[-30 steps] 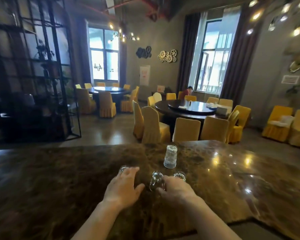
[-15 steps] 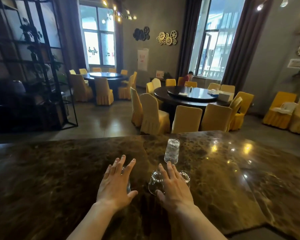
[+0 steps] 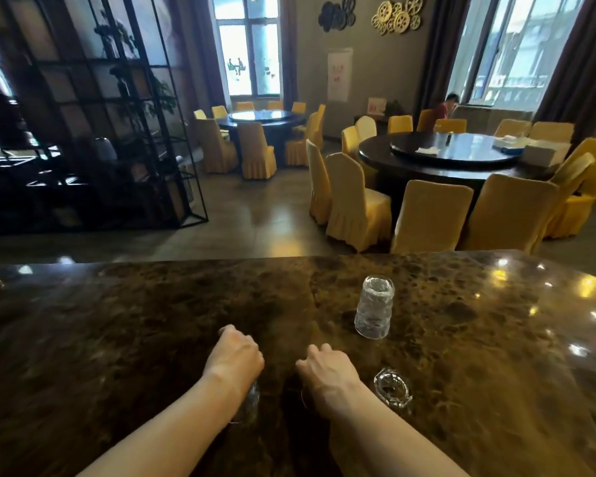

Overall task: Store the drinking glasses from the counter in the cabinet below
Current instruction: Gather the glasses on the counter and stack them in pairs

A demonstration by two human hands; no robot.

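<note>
On the dark marble counter [image 3: 117,332] stand clear drinking glasses, upside down. My left hand [image 3: 234,359] curls over the top of one glass [image 3: 250,404], of which only the lower part shows below my wrist. My right hand [image 3: 326,371] curls over a second glass [image 3: 305,401], almost wholly hidden beneath it. A third glass [image 3: 392,390] stands just right of my right hand, untouched. A taller stack of glasses [image 3: 374,308] stands farther back, apart from both hands.
The counter's far edge [image 3: 289,261] runs across the view. Beyond it lie a dining room with round tables [image 3: 451,156], yellow-covered chairs [image 3: 355,204], a black metal shelf [image 3: 93,115] at the left, and a seated person [image 3: 444,108] by the window.
Both hands went from flat, spread fingers above the glasses to curled grips over one glass each. The camera tilted down and moved closer to the counter.
</note>
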